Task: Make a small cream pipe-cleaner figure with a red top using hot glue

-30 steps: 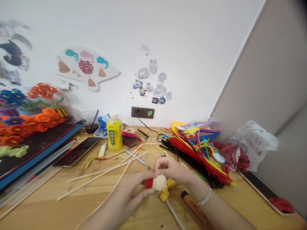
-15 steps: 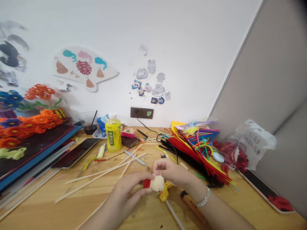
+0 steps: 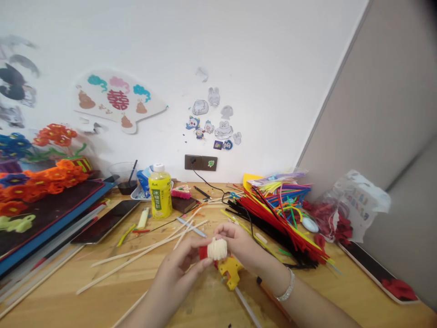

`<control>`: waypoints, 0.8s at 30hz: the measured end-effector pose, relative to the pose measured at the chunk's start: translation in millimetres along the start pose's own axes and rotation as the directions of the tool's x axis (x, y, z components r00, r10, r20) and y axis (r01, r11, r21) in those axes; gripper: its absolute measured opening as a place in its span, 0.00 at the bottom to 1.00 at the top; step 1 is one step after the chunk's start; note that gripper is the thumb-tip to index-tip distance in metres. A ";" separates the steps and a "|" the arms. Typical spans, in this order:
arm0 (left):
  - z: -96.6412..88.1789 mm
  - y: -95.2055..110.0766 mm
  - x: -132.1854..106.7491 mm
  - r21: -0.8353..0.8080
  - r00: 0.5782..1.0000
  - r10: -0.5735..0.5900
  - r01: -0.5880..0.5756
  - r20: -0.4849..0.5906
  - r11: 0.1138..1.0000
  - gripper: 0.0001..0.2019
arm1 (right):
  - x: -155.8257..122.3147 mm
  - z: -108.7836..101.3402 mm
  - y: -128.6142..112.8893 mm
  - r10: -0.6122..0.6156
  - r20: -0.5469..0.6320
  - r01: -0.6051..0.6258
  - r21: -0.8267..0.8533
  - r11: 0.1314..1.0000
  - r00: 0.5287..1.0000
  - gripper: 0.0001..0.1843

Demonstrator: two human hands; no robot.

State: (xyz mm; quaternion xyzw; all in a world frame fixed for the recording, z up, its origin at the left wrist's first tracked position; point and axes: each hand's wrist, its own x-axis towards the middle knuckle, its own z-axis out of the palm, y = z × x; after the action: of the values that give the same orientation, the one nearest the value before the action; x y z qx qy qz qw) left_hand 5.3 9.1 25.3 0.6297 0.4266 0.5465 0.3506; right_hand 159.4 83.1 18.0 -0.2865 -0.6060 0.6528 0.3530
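Note:
A small fuzzy cream-and-red piece [image 3: 215, 249], wound like a coil of pipe cleaner, is held between both hands above the wooden table [image 3: 102, 296]. My left hand [image 3: 180, 266] pinches its red end from below. My right hand [image 3: 239, 242], with a bracelet on the wrist, grips the cream end with curled fingers. Just under the hands lies a yellow glue gun [image 3: 229, 269].
A big pile of coloured pipe cleaners [image 3: 276, 209] lies to the right, with a plastic bag of red pieces [image 3: 344, 209] beyond. Long thin wooden sticks [image 3: 136, 253], a tablet [image 3: 105, 221], a yellow drink bottle [image 3: 160, 191] and a board of orange flowers [image 3: 41, 187] fill the left.
Both hands have lifted the cream-and-red piece slightly up and left, which uncovers more of the glue gun. The view has shifted a little.

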 end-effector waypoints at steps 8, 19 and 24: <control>-3.6 -5.3 0.0 0.061 0.998 0.058 -0.056 -0.032 0.997 0.07 | -4.0 4.5 -3.4 -0.026 -0.042 0.024 -0.047 0.999 0.999 0.16; -6.6 -8.8 -2.8 0.109 0.993 0.106 -0.100 -0.053 0.989 0.08 | -6.8 8.5 -4.3 -0.094 0.005 0.094 -0.154 0.984 0.996 0.17; -5.0 -8.0 -0.7 0.118 0.993 0.083 -0.072 -0.085 0.990 0.07 | -6.2 9.0 1.5 -0.115 0.005 0.114 -0.211 0.971 0.993 0.11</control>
State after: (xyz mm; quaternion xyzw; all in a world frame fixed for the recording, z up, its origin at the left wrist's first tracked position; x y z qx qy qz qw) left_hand -1.0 11.5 18.5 0.6397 0.4479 0.5620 0.2727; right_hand 155.7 72.8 17.1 -0.2894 -0.6860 0.5623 0.3599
